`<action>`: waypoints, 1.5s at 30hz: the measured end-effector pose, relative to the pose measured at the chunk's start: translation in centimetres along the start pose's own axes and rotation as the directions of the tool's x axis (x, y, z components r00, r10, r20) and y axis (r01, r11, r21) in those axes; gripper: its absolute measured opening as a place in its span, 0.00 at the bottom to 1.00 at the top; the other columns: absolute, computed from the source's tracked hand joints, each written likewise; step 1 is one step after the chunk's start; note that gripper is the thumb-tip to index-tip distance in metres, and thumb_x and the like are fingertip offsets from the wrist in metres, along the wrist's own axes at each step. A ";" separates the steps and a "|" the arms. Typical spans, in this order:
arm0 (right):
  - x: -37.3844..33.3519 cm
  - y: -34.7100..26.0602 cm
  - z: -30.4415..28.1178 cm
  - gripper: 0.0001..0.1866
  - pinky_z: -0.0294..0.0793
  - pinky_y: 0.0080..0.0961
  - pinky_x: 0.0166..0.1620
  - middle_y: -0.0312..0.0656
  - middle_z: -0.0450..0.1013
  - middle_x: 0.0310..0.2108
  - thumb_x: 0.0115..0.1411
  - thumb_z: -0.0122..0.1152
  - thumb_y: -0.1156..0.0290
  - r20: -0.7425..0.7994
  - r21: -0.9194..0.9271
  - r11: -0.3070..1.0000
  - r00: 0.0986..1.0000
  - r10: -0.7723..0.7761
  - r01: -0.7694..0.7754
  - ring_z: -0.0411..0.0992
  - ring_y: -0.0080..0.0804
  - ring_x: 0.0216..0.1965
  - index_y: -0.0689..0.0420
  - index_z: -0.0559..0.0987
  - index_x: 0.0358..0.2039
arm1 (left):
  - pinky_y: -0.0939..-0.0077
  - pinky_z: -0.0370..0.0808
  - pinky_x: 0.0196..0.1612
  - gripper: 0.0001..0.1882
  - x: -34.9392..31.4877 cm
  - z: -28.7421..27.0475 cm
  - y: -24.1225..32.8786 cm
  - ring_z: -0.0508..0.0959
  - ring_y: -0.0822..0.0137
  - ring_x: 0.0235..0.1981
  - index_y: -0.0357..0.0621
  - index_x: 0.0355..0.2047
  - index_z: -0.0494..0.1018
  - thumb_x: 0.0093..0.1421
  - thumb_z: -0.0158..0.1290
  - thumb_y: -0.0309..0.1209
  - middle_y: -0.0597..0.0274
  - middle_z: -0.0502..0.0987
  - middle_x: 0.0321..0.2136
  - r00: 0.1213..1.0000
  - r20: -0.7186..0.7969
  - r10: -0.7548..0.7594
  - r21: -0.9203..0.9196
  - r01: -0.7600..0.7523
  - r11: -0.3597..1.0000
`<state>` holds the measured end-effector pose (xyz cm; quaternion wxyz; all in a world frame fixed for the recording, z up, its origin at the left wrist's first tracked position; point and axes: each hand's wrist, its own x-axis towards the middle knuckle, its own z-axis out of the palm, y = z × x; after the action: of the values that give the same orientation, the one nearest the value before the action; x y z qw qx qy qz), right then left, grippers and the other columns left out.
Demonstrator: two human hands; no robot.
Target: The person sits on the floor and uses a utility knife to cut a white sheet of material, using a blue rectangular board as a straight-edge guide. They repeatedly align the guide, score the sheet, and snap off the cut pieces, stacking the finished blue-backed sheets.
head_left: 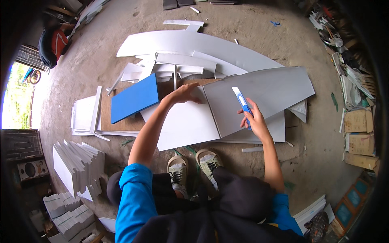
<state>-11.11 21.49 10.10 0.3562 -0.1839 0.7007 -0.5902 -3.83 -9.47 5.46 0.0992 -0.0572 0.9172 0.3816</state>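
My right hand (254, 119) holds a blue and white utility knife (244, 106), its far end pointing up and away above the sheet. A large white foam board sheet (259, 91) lies in front of me. A straight dark line divides it from a brighter white panel (184, 125) at its left. My left hand (186, 94) rests over the far part of this panel close to the line, thumb and fingers apart; some fingertips are hard to make out. Just left of that hand a blue rectangular board (135, 99) lies at a slant on a brown board (106, 111).
White offcuts (178, 69) and a long curved white sheet (194, 40) lie beyond. Stacks of white pieces (77, 168) stand at the left. Cardboard boxes (358, 121) line the right side. My shoes (208, 162) are close to the panel's near edge. Another person (54, 44) is at the far left.
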 end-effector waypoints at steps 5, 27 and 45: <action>-1.7 -3.5 0.1 0.10 0.60 0.17 0.14 0.35 0.64 0.18 0.61 0.44 0.71 -0.189 -0.025 0.999 0.981 -0.040 0.036 0.63 0.19 0.12 0.63 0.68 0.40 | 0.66 0.68 0.48 0.39 -1.0 -4.2 7.5 0.70 0.55 0.48 0.36 0.53 0.59 0.44 0.61 0.41 0.45 0.69 0.46 0.998 -0.054 0.039 0.100 -0.033 0.994; -4.0 -3.6 4.4 0.08 0.70 0.42 0.23 0.56 0.69 0.22 0.61 0.42 0.70 -0.203 -0.772 0.594 0.798 -0.568 0.226 0.71 0.53 0.24 0.63 0.62 0.33 | 0.69 0.65 0.37 0.22 -0.9 -0.9 12.6 0.75 0.62 0.31 0.45 0.36 0.64 0.42 0.60 0.34 0.62 0.75 0.27 0.826 -0.295 0.481 0.580 -0.245 0.777; -2.1 -7.4 4.5 0.13 0.74 0.41 0.29 0.57 0.72 0.24 0.58 0.42 0.74 -0.099 -0.860 0.509 0.970 -0.222 0.029 0.73 0.53 0.28 0.69 0.61 0.40 | 0.71 0.65 0.39 0.17 -0.9 0.8 12.7 0.75 0.65 0.31 0.43 0.31 0.64 0.45 0.59 0.33 0.63 0.74 0.22 0.762 -0.379 0.525 0.631 -0.202 0.749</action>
<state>-7.68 18.08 17.55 0.1056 -0.3262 0.9156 -0.2100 -5.17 0.05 13.80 -0.2281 0.0581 0.9687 0.0790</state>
